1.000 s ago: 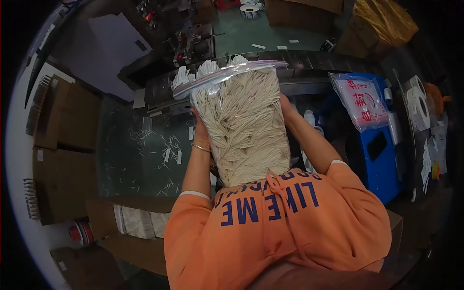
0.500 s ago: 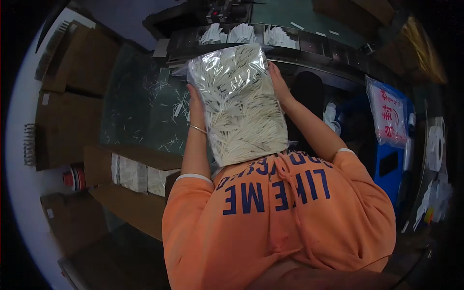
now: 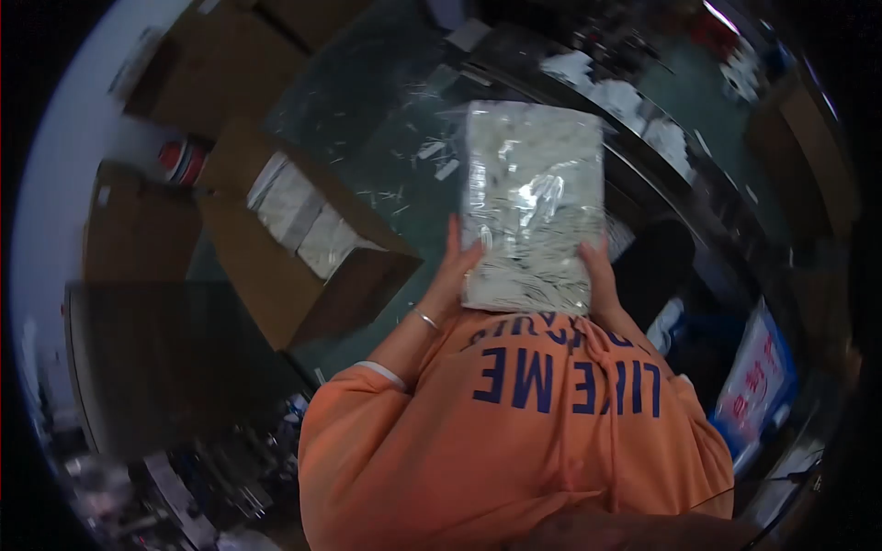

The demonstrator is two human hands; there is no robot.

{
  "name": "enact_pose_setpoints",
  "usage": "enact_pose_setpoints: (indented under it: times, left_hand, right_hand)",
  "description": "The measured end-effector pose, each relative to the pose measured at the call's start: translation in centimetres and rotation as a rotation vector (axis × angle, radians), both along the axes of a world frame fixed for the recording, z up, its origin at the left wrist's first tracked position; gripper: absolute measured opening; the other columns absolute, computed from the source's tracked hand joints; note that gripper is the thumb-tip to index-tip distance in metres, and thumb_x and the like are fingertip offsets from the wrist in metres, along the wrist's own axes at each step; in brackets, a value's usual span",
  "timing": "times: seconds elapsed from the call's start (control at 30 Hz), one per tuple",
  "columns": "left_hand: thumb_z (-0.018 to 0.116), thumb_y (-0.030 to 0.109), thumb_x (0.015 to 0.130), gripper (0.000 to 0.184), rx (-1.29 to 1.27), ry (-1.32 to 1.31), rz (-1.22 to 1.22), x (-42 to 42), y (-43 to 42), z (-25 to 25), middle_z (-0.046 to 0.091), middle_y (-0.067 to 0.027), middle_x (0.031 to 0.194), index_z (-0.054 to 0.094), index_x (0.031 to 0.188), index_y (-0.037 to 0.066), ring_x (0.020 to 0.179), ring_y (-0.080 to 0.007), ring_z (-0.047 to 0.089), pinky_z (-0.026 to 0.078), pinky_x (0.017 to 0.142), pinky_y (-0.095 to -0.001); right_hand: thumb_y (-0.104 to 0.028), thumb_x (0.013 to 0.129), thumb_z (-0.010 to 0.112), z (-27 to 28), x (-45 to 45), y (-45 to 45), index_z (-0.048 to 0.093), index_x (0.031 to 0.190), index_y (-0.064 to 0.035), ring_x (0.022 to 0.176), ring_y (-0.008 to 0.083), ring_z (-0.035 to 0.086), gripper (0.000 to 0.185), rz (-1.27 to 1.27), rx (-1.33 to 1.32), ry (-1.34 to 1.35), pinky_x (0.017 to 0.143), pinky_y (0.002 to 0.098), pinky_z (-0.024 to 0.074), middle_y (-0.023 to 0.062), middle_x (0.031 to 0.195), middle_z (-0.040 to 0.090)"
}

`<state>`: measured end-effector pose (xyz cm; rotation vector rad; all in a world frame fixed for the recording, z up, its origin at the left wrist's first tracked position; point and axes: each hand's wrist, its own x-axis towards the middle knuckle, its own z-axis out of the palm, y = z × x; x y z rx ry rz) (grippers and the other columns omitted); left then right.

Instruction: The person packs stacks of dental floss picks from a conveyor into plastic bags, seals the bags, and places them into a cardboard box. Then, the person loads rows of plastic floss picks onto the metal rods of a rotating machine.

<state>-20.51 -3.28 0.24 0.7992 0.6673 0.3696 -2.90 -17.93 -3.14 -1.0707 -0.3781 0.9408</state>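
A clear plastic bag, packed flat with thin off-white sticks, stands upright in front of my chest. My left hand grips its left edge near the bottom, with the thumb on the front. On the opposite edge, my right hand holds it at about the same height. The fingers behind the bag are hidden. To the left of my left hand sits an open cardboard box, and several similar white packs lie inside it.
Scattered white sticks lie on the green floor. Metal trays with white piles run along the upper right. A blue bin with a red-printed plastic bag stands at my right. More cartons stand at the left.
My view has turned left, so the open box now sits nearer the middle. Both hands have slid lower on the bag's edges, and the bag stands straighter.
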Motion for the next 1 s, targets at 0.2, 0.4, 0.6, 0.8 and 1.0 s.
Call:
enact_pose_setpoints:
  times: [0.2,0.4,0.6,0.8,1.0]
  left_hand:
    - [0.051,-0.001,0.078,0.089,-0.002,-0.276,0.068,-0.9,-1.5,3.0,0.022,-0.0117,0.141,-0.007,0.141,0.019,0.125,-0.0269,0.032,0.032,0.099,-0.0349]
    - [0.042,0.030,0.079,0.055,-0.121,-0.581,0.214,-10.6,5.9,4.5,0.050,-0.0196,0.120,0.042,0.122,-0.005,0.111,-0.0336,0.049,0.038,0.096,-0.0435]
    - [0.042,0.039,0.081,0.053,0.054,-0.539,0.966,-17.8,14.8,6.9,0.052,-0.0152,0.119,0.048,0.121,0.003,0.110,-0.0306,0.049,0.036,0.097,-0.0426]
    - [0.045,0.037,0.084,0.052,-0.206,0.012,1.085,-22.4,22.5,-3.2,0.050,-0.0126,0.121,0.042,0.125,0.006,0.113,-0.0354,0.045,0.033,0.095,-0.0521]
    - [0.054,0.040,0.083,0.071,0.766,0.858,-1.002,-29.2,27.1,-18.4,0.019,-0.0168,0.142,0.021,0.136,0.007,0.125,-0.0459,0.022,0.024,0.093,-0.0637]
  right_hand:
    - [-0.022,0.078,0.052,4.9,1.3,1.3,0.012,0.139,-0.0036,0.118,0.0261,0.038,0.075,0.070,0.070,-0.154,0.099,0.0351,0.0300,0.0178,0.133,0.031]
    - [-0.033,0.075,0.056,15.9,-2.4,11.9,0.011,0.140,-0.0068,0.131,0.0262,0.021,0.084,0.419,0.228,-0.557,0.105,0.0385,0.0174,0.0141,0.143,0.018]
    - [-0.029,0.077,0.056,14.2,-2.8,17.8,0.012,0.141,-0.0139,0.134,0.0272,0.015,0.079,0.509,0.256,-0.743,0.105,0.0453,0.0145,0.0107,0.146,0.014]
    - [-0.022,0.077,0.056,9.2,-0.4,18.4,0.020,0.139,-0.0128,0.131,0.0273,0.023,0.072,0.430,-0.047,-0.678,0.103,0.0440,0.0215,0.0102,0.144,0.021]
    - [-0.012,0.079,0.054,5.9,3.3,17.1,0.027,0.137,-0.0104,0.130,0.0246,0.027,0.064,0.272,-0.184,-0.749,0.102,0.0405,0.0241,0.0102,0.141,0.027]
